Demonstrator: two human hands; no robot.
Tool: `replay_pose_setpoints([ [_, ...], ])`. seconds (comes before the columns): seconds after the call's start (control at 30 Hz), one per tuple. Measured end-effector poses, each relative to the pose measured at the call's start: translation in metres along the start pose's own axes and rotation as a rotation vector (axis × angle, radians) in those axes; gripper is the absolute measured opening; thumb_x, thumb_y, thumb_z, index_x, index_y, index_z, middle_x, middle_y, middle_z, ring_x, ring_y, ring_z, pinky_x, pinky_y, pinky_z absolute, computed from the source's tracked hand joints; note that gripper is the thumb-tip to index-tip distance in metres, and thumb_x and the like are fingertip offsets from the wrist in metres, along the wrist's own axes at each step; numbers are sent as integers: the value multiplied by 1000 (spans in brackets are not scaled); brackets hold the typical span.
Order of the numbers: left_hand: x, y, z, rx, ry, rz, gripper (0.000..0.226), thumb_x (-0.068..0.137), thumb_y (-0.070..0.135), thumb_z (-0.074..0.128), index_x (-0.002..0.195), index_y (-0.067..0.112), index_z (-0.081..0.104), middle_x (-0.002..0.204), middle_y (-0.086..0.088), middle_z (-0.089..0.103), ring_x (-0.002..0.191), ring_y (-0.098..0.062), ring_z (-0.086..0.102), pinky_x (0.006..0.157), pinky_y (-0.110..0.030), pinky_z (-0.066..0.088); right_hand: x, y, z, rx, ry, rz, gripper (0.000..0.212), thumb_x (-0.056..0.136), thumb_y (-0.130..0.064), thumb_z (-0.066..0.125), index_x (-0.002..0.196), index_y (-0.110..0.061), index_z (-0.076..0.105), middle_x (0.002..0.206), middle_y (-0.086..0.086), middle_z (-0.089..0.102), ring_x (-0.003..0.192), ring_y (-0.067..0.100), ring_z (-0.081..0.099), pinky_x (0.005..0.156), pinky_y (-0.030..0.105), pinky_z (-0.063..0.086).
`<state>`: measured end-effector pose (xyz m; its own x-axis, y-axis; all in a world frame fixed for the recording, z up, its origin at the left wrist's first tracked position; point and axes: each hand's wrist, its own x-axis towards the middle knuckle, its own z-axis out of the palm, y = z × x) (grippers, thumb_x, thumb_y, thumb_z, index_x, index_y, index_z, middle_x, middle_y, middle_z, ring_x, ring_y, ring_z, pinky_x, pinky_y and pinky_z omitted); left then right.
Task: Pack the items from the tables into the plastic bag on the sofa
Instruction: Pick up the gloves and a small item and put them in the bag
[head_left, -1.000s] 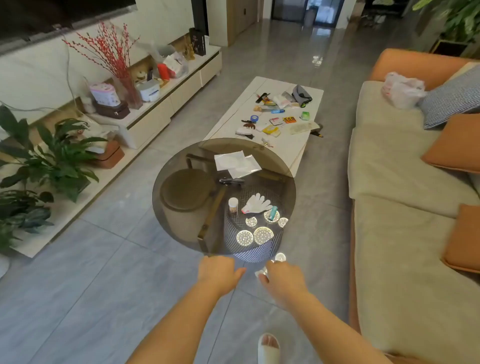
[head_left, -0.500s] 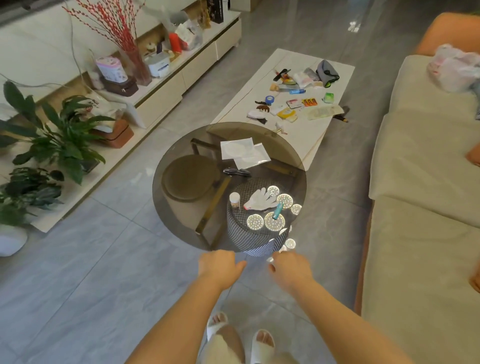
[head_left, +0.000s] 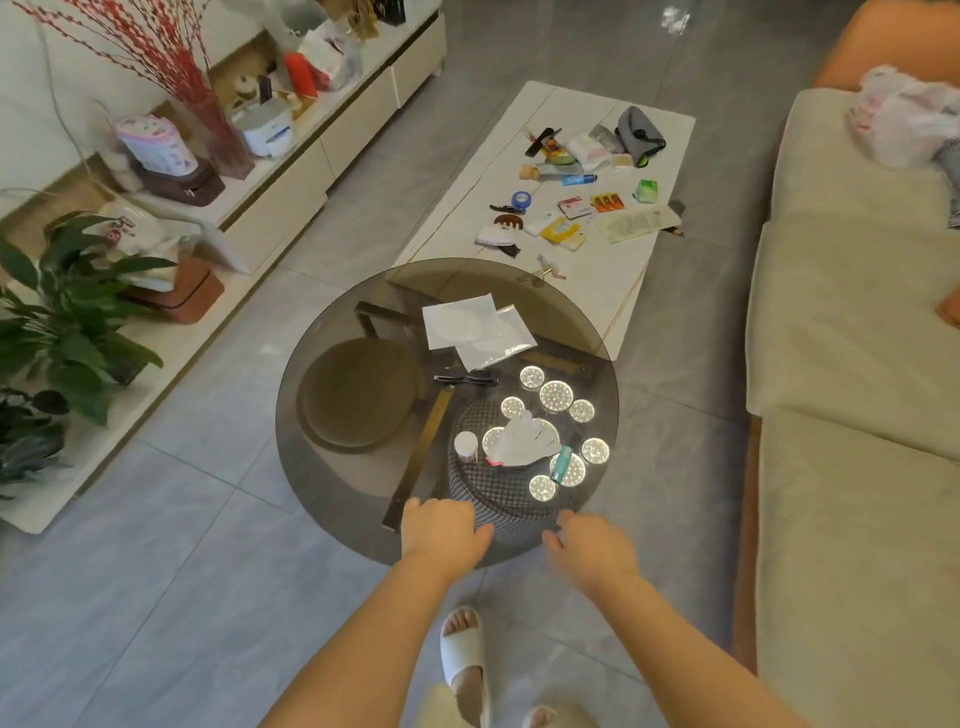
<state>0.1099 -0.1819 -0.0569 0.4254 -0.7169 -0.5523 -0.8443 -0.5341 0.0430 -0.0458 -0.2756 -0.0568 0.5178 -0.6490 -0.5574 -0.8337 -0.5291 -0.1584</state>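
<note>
Both hands were stretched out over the near edge of the round glass counter (head_left: 332, 447) in the middle of the frame. The left hand (head_left: 441, 535) had loosely curled fingers and held nothing; the right hand (head_left: 589, 551) had relaxed, slightly spread fingers, also holding nothing. On the glass lay a white glove (head_left: 522, 444), a small bottle (head_left: 466, 446) and a teal tube (head_left: 561, 463). More items lay on the white counter (head_left: 597, 270) behind. The plastic bag (head_left: 904, 117) was on the sofa (head_left: 852, 322), upper right.
</note>
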Motion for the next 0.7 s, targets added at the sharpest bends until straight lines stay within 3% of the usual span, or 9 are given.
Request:
replay_pose_setpoints([
  [0.13, 32, -5, -12, -43, 3, 7, 40, 91, 50, 38, 87, 20, 64, 92, -2, 70, 95, -24, 63, 107, -44, 32, 27, -5, -9, 34, 7, 22, 37, 97, -41, 38, 112, -13, 56, 115, 8, 64, 108, 28, 59, 83, 36, 48],
  [0.37, 75, 0, -24, -58, -32, 3, 42, 92, 53, 38, 95, 22, 65, 98, -2, 71, 100, -24, 63, 107, -45, 32, 76, -4, -27, 5, 8, 3, 41, 96, -42, 37, 116, -13, 57, 115, 11, 64, 106, 30, 60, 85, 39, 50],
  [0.7, 142, 16, -11, -124, -58, -139, 39, 92, 53, 41, 103, 25, 66, 101, 0, 70, 102, -21, 63, 108, -47, 30, 160, 22, -22, -95, -82, -133, 38, 96, -43, 38, 112, -15, 57, 111, 6, 66, 104, 26, 62, 87, 39, 51],
])
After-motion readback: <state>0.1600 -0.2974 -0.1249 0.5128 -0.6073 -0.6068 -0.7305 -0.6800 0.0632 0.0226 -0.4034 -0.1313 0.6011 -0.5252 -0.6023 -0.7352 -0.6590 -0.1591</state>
